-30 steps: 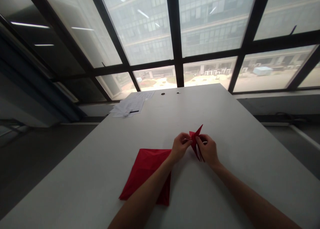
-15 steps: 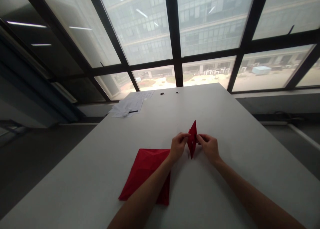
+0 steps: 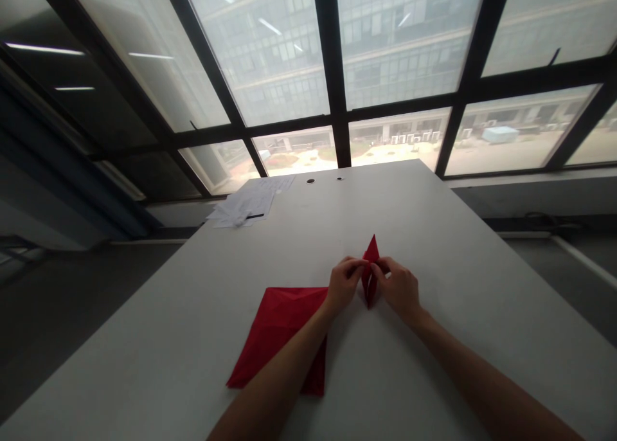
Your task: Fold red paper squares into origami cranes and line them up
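Observation:
Between my two hands, just over the white table, is a small piece of folded red paper [image 3: 373, 248] with a pointed top and bottom. My left hand [image 3: 343, 283] pinches its left side between thumb and fingers. From the right, my right hand [image 3: 399, 287] pinches the paper near its middle. A narrow gap shows between the folds in the lower half. A larger creased red sheet [image 3: 279, 322] lies flat on the table to the left, partly covered by my left forearm.
The white table [image 3: 385, 203] stretches toward tall dark-framed windows [image 3: 343, 132]. White papers [image 3: 245, 203] with a black pen-like item [image 3: 255, 216] lie at the far left. Two round holes, one of them [image 3: 311, 181], are near the far edge. A blue curtain [image 3: 62, 152] hangs at left.
My right hand has shifted slightly left, its fingers now closer to the middle of the folded paper. The left hand has stayed nearly still. The whole view has moved a little.

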The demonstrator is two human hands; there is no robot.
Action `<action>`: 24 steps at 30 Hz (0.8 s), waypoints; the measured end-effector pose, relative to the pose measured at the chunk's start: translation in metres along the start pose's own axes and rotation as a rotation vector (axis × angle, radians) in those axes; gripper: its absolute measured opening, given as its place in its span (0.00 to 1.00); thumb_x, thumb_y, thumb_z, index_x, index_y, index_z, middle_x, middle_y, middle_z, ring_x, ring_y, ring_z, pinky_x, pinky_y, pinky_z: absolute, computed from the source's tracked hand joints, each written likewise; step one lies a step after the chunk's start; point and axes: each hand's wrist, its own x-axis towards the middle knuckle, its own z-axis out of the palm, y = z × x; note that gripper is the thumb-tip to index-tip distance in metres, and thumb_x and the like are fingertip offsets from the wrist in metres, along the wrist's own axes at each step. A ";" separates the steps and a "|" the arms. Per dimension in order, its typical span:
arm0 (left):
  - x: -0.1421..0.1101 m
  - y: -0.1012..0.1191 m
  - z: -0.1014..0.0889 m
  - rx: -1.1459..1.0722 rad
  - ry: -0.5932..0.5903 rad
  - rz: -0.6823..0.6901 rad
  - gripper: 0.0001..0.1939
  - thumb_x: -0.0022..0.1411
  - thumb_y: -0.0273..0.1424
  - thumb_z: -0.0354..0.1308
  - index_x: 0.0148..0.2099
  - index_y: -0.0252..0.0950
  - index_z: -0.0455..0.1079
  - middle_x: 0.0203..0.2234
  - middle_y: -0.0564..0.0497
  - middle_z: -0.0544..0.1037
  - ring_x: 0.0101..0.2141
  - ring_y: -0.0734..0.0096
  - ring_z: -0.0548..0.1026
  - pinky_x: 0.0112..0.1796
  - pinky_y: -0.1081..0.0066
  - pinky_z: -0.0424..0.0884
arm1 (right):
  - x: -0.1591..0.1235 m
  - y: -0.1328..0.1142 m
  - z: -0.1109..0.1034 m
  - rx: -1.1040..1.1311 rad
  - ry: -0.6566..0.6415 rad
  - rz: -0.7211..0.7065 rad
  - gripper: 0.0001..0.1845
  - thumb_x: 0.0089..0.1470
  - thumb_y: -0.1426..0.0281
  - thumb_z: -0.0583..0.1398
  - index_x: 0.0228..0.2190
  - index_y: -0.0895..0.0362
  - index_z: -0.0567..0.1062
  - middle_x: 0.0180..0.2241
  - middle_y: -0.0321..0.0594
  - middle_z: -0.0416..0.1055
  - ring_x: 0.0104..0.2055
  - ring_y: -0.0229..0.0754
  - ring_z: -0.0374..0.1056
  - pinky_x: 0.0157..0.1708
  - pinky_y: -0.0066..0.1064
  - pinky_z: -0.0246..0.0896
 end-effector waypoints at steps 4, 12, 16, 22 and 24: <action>0.001 -0.003 -0.002 0.016 0.038 -0.017 0.08 0.63 0.32 0.60 0.40 0.37 0.80 0.34 0.48 0.78 0.34 0.68 0.74 0.36 0.70 0.69 | 0.003 0.004 0.001 0.074 0.047 -0.011 0.10 0.58 0.62 0.58 0.33 0.52 0.77 0.33 0.40 0.77 0.31 0.44 0.71 0.32 0.34 0.58; 0.002 -0.009 -0.001 0.034 0.096 -0.157 0.11 0.60 0.36 0.63 0.37 0.33 0.76 0.30 0.47 0.80 0.31 0.67 0.76 0.34 0.70 0.71 | 0.008 0.009 0.005 0.495 0.101 0.060 0.11 0.56 0.63 0.58 0.29 0.57 0.75 0.31 0.42 0.75 0.32 0.44 0.69 0.29 0.31 0.65; 0.002 -0.013 0.001 0.041 0.097 -0.192 0.12 0.53 0.34 0.69 0.36 0.33 0.73 0.27 0.50 0.78 0.27 0.70 0.75 0.29 0.73 0.70 | 0.009 0.011 0.006 0.567 0.076 0.080 0.10 0.55 0.64 0.58 0.29 0.57 0.75 0.29 0.41 0.75 0.31 0.43 0.69 0.28 0.31 0.66; 0.003 -0.016 -0.001 0.059 0.104 -0.191 0.11 0.56 0.32 0.66 0.42 0.35 0.74 0.28 0.51 0.77 0.28 0.70 0.76 0.30 0.72 0.71 | 0.009 0.012 0.007 0.550 0.079 0.074 0.10 0.55 0.65 0.58 0.28 0.57 0.75 0.28 0.40 0.74 0.30 0.42 0.68 0.27 0.31 0.64; 0.003 -0.014 -0.002 0.071 0.105 -0.174 0.07 0.57 0.33 0.65 0.37 0.34 0.76 0.31 0.48 0.77 0.32 0.69 0.76 0.33 0.71 0.73 | 0.008 0.012 0.007 0.524 0.085 0.060 0.09 0.55 0.65 0.58 0.28 0.57 0.74 0.30 0.41 0.74 0.31 0.42 0.68 0.28 0.31 0.64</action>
